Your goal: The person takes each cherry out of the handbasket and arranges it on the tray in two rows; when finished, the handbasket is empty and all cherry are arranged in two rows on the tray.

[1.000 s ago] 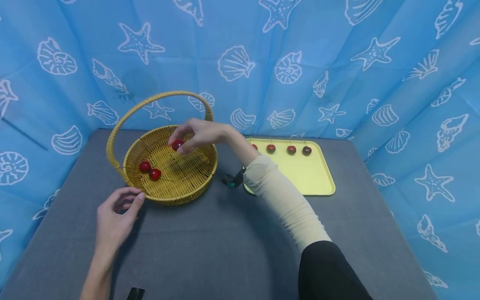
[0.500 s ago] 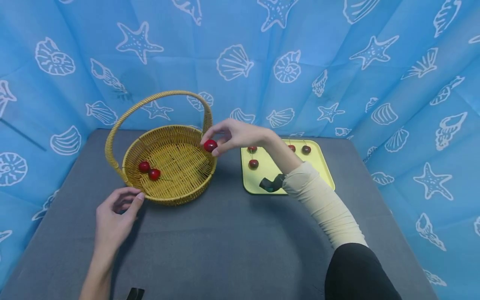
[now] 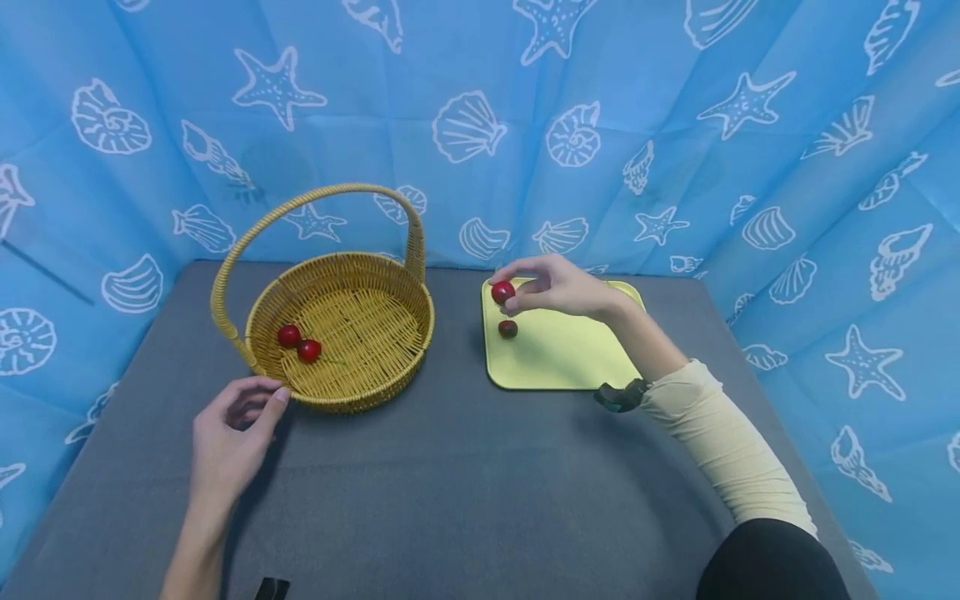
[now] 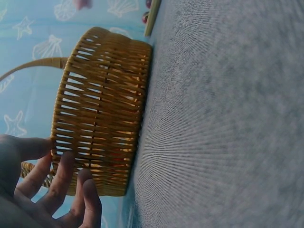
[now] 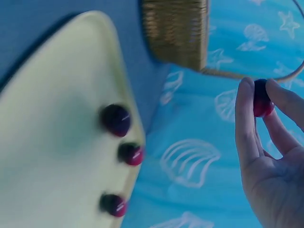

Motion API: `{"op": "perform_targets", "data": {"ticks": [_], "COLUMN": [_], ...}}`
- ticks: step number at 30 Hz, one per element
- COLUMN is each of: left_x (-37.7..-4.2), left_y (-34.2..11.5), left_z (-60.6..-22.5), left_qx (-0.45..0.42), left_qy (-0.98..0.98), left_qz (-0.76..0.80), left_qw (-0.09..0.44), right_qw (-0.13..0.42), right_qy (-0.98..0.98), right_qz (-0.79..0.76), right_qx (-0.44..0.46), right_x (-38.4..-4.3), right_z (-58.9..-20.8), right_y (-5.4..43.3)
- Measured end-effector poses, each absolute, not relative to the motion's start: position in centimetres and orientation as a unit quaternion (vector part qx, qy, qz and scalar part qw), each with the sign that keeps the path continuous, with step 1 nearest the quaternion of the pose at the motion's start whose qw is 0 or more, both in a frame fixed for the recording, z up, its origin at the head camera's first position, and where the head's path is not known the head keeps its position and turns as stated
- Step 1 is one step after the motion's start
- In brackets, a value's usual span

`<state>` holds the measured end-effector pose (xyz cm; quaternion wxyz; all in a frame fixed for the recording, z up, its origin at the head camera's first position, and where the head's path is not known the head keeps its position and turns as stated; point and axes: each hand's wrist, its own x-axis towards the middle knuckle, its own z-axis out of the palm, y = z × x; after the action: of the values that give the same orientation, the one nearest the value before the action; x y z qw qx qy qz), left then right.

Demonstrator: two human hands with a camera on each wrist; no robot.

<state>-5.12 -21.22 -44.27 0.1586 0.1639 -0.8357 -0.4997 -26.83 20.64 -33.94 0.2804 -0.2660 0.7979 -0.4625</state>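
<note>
My right hand (image 3: 562, 287) pinches a red cherry (image 3: 502, 292) between thumb and fingertips, over the far left part of a pale yellow tray (image 3: 573, 354). In the right wrist view this held cherry (image 5: 262, 99) shows clear against the curtain. A darker cherry (image 3: 507, 329) sits on the tray just below it. At the left, my left hand (image 3: 234, 425) pinches the near-left rim of a round wicker basket (image 3: 375, 392) with its thumb and fingertips, as the left wrist view of the basket wall (image 4: 102, 109) shows. Two touching red cherries (image 3: 298, 342) lie inside the basket, towards its left.
The basket's tall arched handle (image 3: 315, 196) rises over it. More cherries (image 5: 130, 153) stand along the tray's edge, hidden behind the right hand in the head view. A blue shell-patterned curtain (image 3: 480, 183) hangs behind the grey-covered table (image 3: 420, 500).
My right hand has carried the red cherry rightward from over the basket, past its rim, to over the tray. The left hand has stayed at the basket rim.
</note>
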Motion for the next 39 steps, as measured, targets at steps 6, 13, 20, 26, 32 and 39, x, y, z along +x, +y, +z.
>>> {"op": "perform_targets", "data": {"ticks": [6, 13, 20, 26, 32, 39], "left_x": [-5.2, -5.1, -5.1, -5.1, -5.2, -5.2], "left_y": [-21.2, -21.3, -21.2, -21.2, -21.1, -21.3], "left_z": [-44.3, -44.3, -44.4, -44.3, -44.4, -44.5], "left_qx": [0.164, 0.166, 0.159, 0.158, 0.158, 0.158], "left_qy": [-0.833, -0.836, -0.837, -0.841, -0.844, -0.844], "left_qz": [-0.503, -0.499, -0.498, -0.491, -0.485, -0.487], "left_qw": [0.159, 0.156, 0.163, 0.163, 0.166, 0.160], "right_qw": [0.234, 0.218, 0.208, 0.193, 0.173, 0.161], "right_qy": [0.836, 0.853, 0.861, 0.871, 0.888, 0.896], "right_qz": [-0.442, -0.426, -0.418, -0.407, -0.378, -0.364], "right_qx": [-0.225, -0.208, -0.201, -0.195, -0.197, -0.198], "right_x": [-26.4, -25.9, -25.9, -26.3, -26.3, -26.5], "right_z": [-35.9, -39.0, -41.7, -43.0, -43.5, -43.9], "right_y": [23.7, 25.7, 26.8, 27.4, 27.1, 26.9]}}
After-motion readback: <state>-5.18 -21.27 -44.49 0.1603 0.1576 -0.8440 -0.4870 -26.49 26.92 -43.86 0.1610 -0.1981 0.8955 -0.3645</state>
